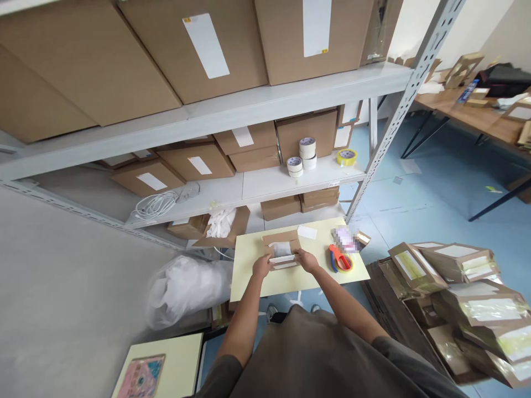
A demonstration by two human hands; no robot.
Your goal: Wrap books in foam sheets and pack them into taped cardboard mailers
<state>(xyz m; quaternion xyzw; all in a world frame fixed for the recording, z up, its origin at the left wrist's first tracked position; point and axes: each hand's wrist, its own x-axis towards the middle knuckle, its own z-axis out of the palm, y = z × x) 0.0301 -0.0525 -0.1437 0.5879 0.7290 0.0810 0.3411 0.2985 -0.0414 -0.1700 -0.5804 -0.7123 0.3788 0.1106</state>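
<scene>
A small cardboard box [292, 239] stands on the pale yellow table [244, 282] in front of me, its flap raised at the back. Inside it lies something wrapped in white [281, 249]; its kind is hidden. My left hand [261, 266] grips the box's near left corner, fingers closed on the cardboard. At the near right corner, my right hand [307, 260] holds the box the same way. A white paper slip [307, 232] lies just behind the box. To the right rests a red and blue tape dispenser [340, 258] with a roll of yellowish tape.
A metal shelf [232, 105] with large cartons rises beyond the table. White tape rolls [307, 148] and a yellow tape roll [346, 157] sit on its middle level. Taped parcels [477, 298] are piled at right. A plastic bag [186, 287] bulges at left.
</scene>
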